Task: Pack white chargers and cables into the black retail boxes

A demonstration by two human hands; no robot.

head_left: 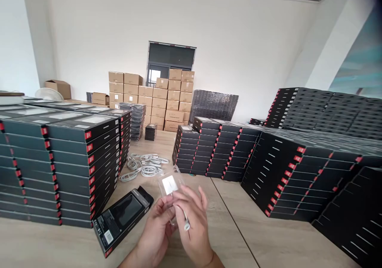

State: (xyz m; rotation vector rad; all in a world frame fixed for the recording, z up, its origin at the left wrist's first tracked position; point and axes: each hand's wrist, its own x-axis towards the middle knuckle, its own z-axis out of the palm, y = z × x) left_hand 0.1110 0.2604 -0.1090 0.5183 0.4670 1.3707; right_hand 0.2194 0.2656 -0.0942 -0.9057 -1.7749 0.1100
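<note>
My left hand (156, 230) and my right hand (193, 224) meet low in the middle of the view, above the wooden table (253, 240). Between them they hold a clear plastic tray (170, 188) with a white charger block seated in it. A white cable end (186, 222) hangs by my right palm. My left fingers pinch the tray's lower edge; my right fingers curl round its right side. An open black product box (122, 216) lies flat just left of my hands. A heap of coiled white cables (145, 165) lies farther back on the table.
Tall stacks of black boxes with red tabs wall in the left (59, 164), the middle (209, 152) and the right (313, 168). Brown cartons (161, 98) are piled against the far wall by a dark doorway. A white fan (49, 94) stands at far left.
</note>
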